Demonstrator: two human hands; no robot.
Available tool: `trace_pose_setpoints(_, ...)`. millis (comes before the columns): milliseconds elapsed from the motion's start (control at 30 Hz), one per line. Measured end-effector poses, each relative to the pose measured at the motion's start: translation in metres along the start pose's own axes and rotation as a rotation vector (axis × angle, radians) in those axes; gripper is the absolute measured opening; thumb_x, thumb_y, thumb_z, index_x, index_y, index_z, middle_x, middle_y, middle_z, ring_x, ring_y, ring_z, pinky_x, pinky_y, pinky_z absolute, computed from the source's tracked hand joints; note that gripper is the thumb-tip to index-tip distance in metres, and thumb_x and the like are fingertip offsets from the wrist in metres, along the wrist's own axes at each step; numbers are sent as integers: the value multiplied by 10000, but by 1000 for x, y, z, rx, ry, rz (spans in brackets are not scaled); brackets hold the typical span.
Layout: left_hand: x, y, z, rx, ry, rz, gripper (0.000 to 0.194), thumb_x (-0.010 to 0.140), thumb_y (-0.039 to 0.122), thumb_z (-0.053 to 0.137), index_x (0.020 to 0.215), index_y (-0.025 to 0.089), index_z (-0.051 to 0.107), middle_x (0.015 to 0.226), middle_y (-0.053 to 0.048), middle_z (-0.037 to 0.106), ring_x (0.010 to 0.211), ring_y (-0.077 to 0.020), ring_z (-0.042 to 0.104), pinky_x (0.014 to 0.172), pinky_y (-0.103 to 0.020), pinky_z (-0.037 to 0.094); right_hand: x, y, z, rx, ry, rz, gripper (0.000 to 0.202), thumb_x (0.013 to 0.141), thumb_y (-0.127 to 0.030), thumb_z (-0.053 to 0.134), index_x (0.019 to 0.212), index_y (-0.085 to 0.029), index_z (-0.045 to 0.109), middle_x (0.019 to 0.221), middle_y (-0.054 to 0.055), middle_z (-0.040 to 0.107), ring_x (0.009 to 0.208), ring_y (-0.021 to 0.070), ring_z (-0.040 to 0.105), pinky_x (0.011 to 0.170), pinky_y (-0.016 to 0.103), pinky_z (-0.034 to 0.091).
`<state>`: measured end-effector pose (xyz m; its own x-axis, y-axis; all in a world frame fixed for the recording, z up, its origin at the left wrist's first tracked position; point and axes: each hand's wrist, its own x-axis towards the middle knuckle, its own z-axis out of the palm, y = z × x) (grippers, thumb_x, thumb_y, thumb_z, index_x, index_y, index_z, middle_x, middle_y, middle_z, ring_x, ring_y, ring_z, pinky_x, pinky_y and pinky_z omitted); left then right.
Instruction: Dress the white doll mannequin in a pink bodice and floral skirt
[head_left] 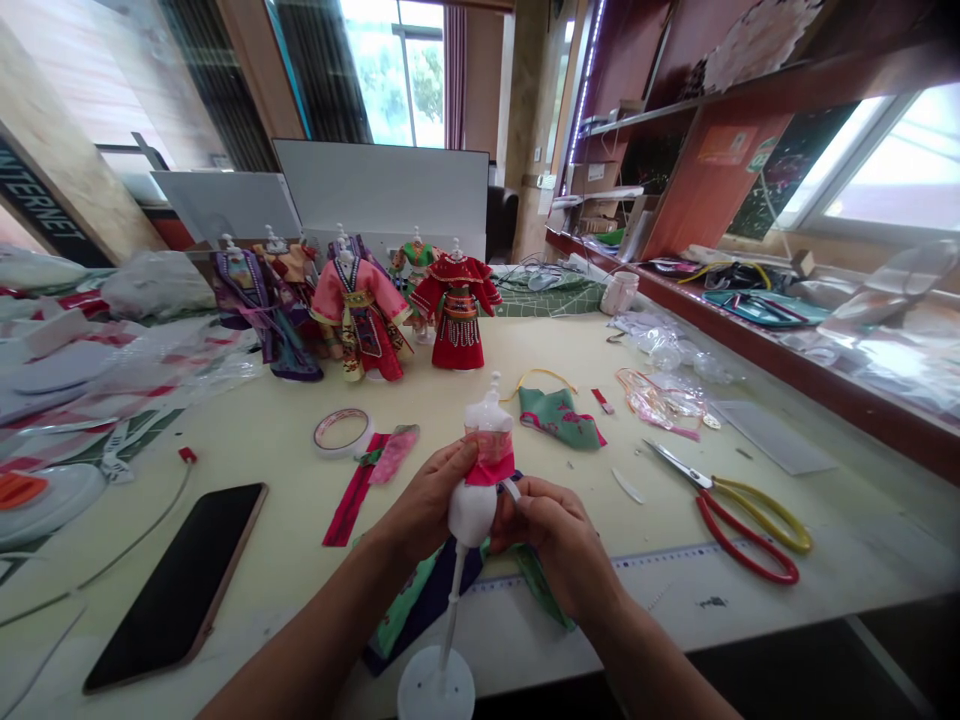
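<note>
A small white doll mannequin [469, 515] stands tilted on a thin rod with a round base [436, 690]. A bright pink cloth band [496, 466] wraps its torso. My left hand [431, 490] is closed around the mannequin's side, thumb pressed on the band. At its other side my right hand [555, 530] pinches a narrow whitish strip [511, 489] close to the hip; some of its fingers are hidden. Behind and below the hands lie green and dark blue cloth pieces [409, 600]. A green cloth piece with a yellow cord [559, 415] lies beyond the mannequin.
Scissors [705, 485] with red and yellow handles lie right, near a ruler [660, 556]. To the left are a phone [180, 585], a tape roll [343, 433] and a red ribbon strip [352, 495]. Several dressed doll mannequins [360, 310] stand at the back.
</note>
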<state>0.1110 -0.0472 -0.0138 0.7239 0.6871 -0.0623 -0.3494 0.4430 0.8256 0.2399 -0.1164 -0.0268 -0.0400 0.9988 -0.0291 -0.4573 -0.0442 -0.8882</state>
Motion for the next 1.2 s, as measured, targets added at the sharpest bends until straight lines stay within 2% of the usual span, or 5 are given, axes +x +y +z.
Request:
trace_pose_setpoints(300, 2, -5, -4, 25, 46, -11, 306, 847, 459, 522, 827, 154, 537, 577, -44, 618, 430, -156, 565, 384, -235, 431, -1, 4, -2, 83, 2, 19, 160, 650, -156, 470, 666, -137, 628, 638, 29, 591, 592, 148, 566, 616, 276, 475)
trace_pose_setpoints(567, 2, -6, -6, 70, 33, 11, 334, 860, 440, 515, 975, 132, 570, 570, -36, 619, 437, -153, 571, 388, -232, 444, -2, 5, 0, 75, 35, 6, 130, 712, -185, 503, 630, -148, 597, 591, 24, 572, 610, 166, 573, 613, 282, 470)
trace_pose_setpoints(800, 1, -7, -5, 58, 49, 3, 325, 849, 453, 524, 918, 139, 574, 576, -37, 621, 420, -153, 568, 370, -234, 439, -4, 7, 0, 111, 40, 9, 159, 610, -114, 471, 654, -148, 620, 604, 16, 583, 609, 155, 571, 633, 275, 468)
trace_pose_setpoints(1000, 0, -5, -2, 52, 50, 15, 321, 838, 436, 554, 958, 139, 577, 548, -15, 607, 424, -148, 572, 390, -229, 454, -5, 7, 1, 85, 33, -6, 133, 725, -181, 508, 640, -148, 606, 599, 23, 581, 630, 164, 574, 630, 279, 467)
trace_pose_setpoints(1200, 1, -5, -4, 43, 102, 22, 296, 811, 438, 597, 855, 147, 579, 565, -15, 616, 435, -125, 570, 392, -197, 434, -3, 9, 1, 80, 46, 6, 110, 685, -156, 497, 667, -153, 606, 619, 18, 587, 635, 162, 581, 631, 280, 472)
